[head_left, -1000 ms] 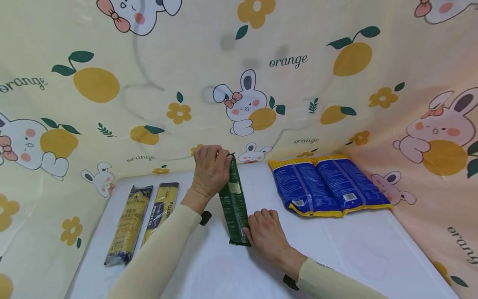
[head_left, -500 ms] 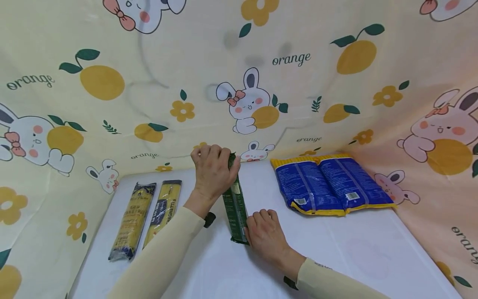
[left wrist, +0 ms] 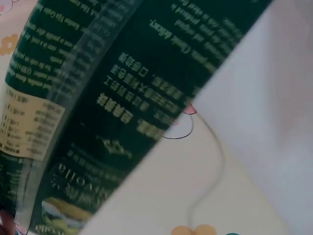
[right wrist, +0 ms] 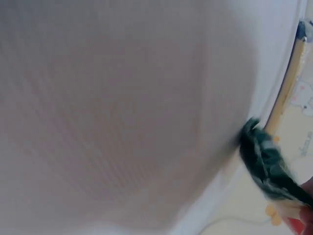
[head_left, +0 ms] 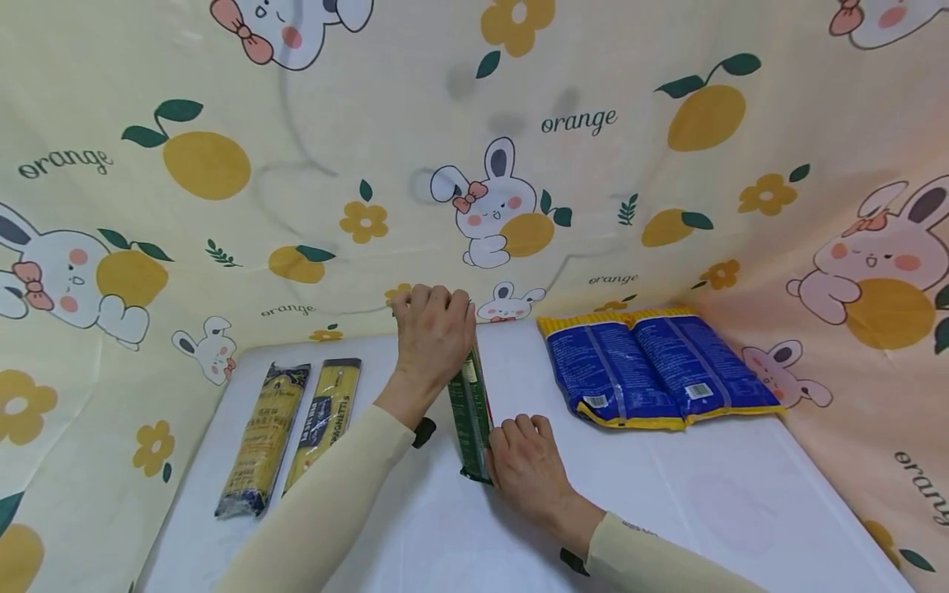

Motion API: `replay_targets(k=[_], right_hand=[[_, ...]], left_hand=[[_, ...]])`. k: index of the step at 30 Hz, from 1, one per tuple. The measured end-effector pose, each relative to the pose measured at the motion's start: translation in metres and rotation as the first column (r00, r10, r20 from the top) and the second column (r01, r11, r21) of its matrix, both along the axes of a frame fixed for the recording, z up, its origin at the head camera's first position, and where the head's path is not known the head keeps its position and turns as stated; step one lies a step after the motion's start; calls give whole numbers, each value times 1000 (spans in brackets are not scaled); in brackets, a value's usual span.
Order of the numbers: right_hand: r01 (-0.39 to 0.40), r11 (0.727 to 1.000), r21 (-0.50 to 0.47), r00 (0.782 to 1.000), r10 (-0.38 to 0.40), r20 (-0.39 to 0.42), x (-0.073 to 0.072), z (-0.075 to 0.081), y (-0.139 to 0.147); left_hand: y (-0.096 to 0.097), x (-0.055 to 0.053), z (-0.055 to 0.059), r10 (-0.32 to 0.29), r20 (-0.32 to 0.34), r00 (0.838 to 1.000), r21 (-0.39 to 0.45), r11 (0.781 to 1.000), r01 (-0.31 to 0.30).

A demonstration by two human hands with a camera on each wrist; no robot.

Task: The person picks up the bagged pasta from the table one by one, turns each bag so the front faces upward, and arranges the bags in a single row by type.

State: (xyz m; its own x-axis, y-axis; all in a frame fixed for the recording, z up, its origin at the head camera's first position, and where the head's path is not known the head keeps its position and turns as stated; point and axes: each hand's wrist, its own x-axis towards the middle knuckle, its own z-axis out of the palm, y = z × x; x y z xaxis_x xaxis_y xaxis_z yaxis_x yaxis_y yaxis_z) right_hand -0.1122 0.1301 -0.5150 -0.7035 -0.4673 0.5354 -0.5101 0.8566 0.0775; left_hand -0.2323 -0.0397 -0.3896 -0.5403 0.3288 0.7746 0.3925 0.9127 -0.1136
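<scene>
A long green packet [head_left: 469, 420] with fine print stands steeply on the white table, its lower end at the tabletop. My left hand [head_left: 433, 333] grips its top end, covering that end from above. Low on its right edge, my right hand [head_left: 534, 465] pinches the packet with thumb and curled fingers. The left wrist view has the packet's printed back [left wrist: 122, 98] close up, with a lengthwise seam and a pale label. In the right wrist view the crimped green end [right wrist: 266, 166] juts out beside a fingertip at the edge.
Two yellow spaghetti packets, one crumpled [head_left: 263, 441] and one flatter [head_left: 322, 420], lie on the left side. Two blue packets with yellow edges [head_left: 608, 371] lie side by side at the back right. A patterned cloth [head_left: 356, 107] hangs behind the white table [head_left: 667, 511].
My left hand has shifted right and its grip now hides more of the packet's top. The packet has turned slightly. My right hand stays in place.
</scene>
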Motion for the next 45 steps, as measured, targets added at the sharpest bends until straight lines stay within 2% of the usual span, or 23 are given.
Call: replay_targets(k=[4,7,10,15,19,22,28,38,45], right_hand=[[5,999,-53,998,-8,-56,-5,2,0],[0,999,-53,996,-5,-88,-7,1,-1],[-4,1000,-28,995,1,-95,-6,-1,-4],[8,1000,-8,998,-9,-57,-5,0,-7],[13,1000,11,1000,-13,-19,-1,0,-8],[10,1000,19,1000,-9,-20,0,-2,-10],[1,999,32,1000,0,-21,0,-3,-14],[0,1000,-21,994,2,105,1,-1,-10],[71,997,-7,990,-70,122,-10,-5,7]], left_hand=[[1,-3,3,-30,-17,999,34,999,31],[0,-2,0,-63,0,998,69,996,63],[-1,-1,-3,-70,32,997,78,995,67],[-2,-1,-1,-37,63,997,53,998,34],[1,0,3,-14,131,991,38,999,9],[1,0,3,-11,174,985,25,1000,7],[-3,-3,0,-51,188,981,11,999,50],[-20,-12,-13,-111,160,981,45,993,105],[-41,-17,-20,-170,227,959,85,984,155]])
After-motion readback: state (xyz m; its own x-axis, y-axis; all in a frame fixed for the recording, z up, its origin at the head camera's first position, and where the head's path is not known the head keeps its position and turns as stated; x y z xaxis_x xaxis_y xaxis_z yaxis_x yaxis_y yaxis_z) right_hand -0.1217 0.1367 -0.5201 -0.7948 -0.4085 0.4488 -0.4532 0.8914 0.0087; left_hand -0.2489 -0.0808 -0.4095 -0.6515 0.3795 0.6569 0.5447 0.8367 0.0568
